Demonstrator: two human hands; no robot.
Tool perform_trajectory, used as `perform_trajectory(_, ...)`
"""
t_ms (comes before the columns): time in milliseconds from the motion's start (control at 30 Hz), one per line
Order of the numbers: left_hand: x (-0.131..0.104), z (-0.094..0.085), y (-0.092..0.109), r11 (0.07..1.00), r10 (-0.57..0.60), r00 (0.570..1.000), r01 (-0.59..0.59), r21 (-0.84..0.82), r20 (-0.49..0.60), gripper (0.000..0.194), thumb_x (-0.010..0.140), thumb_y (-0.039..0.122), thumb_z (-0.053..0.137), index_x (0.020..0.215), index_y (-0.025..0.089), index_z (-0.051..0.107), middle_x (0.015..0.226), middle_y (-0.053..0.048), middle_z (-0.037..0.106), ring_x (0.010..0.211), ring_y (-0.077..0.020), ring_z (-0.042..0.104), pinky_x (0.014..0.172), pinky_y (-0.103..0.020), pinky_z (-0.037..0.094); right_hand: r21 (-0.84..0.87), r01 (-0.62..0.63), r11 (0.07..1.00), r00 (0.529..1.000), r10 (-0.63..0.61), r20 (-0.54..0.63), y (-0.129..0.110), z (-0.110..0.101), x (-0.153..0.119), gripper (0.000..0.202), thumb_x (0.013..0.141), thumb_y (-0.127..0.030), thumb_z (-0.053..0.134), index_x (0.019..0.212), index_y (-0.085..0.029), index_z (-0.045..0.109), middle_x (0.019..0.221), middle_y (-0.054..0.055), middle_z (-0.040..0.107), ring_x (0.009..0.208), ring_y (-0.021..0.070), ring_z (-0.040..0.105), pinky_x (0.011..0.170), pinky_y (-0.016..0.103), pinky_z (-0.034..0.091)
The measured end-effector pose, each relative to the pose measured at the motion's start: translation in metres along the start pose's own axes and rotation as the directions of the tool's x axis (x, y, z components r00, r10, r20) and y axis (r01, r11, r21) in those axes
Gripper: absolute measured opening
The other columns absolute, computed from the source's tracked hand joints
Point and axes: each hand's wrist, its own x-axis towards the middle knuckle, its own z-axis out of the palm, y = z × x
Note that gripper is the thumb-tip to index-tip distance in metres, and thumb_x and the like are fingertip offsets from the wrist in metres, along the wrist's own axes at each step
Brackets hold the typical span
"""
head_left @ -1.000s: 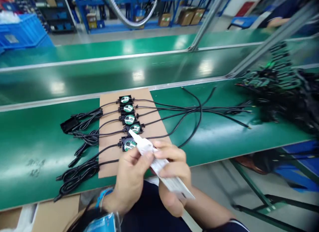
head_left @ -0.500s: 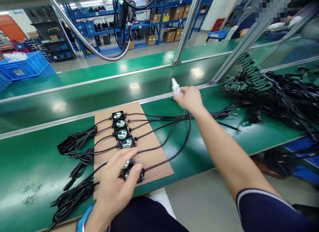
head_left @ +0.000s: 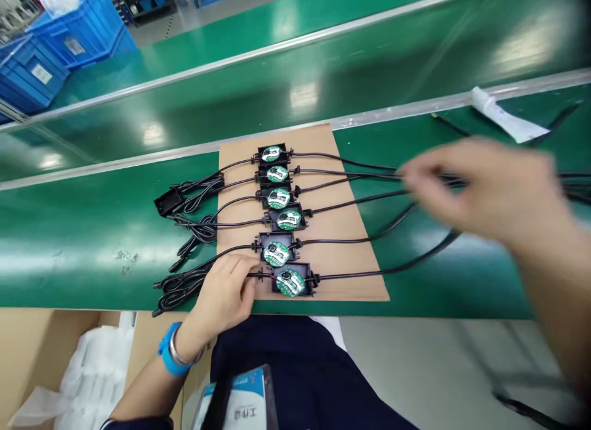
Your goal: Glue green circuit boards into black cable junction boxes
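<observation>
Several black housings with round green circuit boards (head_left: 279,198) lie in a row on a brown cardboard sheet (head_left: 341,245), each with black cables running left and right. My left hand (head_left: 225,296) rests at the sheet's near left edge, fingers pinched on the cable just left of the nearest housing (head_left: 290,281). My right hand (head_left: 484,185) is blurred in the air over the right-hand cables (head_left: 369,202), fingers apart and holding nothing. A white tube (head_left: 505,118) lies on the green bench by the metal rail, beyond my right hand.
Coiled cable ends and a black plug (head_left: 167,202) lie left of the sheet on the green bench (head_left: 83,245). A conveyor belt (head_left: 323,66) runs behind the rail. Blue crates (head_left: 55,54) stand far left. An open carton with white bags (head_left: 92,368) sits below the bench edge.
My right hand laid the white tube down by the rail and has pulled back empty. My left hand slid from on top of the nearest housings to the cable beside them. The view tilted down.
</observation>
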Motion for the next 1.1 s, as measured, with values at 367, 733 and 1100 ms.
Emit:
perform_trajectory(367, -0.003, -0.007, -0.003, 0.986, 0.164, 0.986, -0.163, 0.028, -0.029, 0.014, 0.101, 0.021, 0.048, 0.110, 0.017, 0.058, 0.091, -0.006, 0.068, 0.082, -0.0178, 0.067, 0.072, -0.029, 0.057, 0.190, 0.197, 0.962, 0.948, -0.237, 0.213, -0.103, 0.050, -0.102, 0.024, 0.091, -0.001, 0.047, 0.105, -0.018, 0.056, 0.092, 0.006, 0.068, 0.085, 0.0175, 0.066, 0.071, 0.030, 0.057)
perform_trajectory(733, 0.001, -0.003, 0.025, 0.989, 0.122, 0.992, -0.118, 0.094, -0.036, 0.011, 0.099, 0.018, 0.053, 0.107, 0.015, 0.059, 0.088, -0.005, 0.070, 0.078, -0.0200, 0.068, 0.068, -0.034, 0.058, 0.137, 0.334, 0.933, 0.818, -0.359, 0.450, -0.140, 0.009, -0.071, 0.033, 0.094, -0.009, 0.042, 0.121, -0.007, 0.060, 0.090, 0.009, 0.067, 0.074, 0.0183, 0.066, 0.059, 0.030, 0.056)
perform_trajectory(1100, 0.010, 0.003, 0.018, 0.987, 0.135, 0.990, -0.130, 0.089, -0.051, 0.011, 0.100, 0.017, 0.052, 0.109, 0.016, 0.058, 0.094, -0.006, 0.073, 0.084, -0.0194, 0.070, 0.076, -0.034, 0.060, 0.135, 0.266, 0.954, 0.771, -0.295, 0.565, -0.145, 0.027, -0.054, 0.025, 0.091, -0.010, 0.042, 0.103, -0.014, 0.064, 0.078, 0.005, 0.062, 0.061, 0.0142, 0.055, 0.054, 0.028, 0.037)
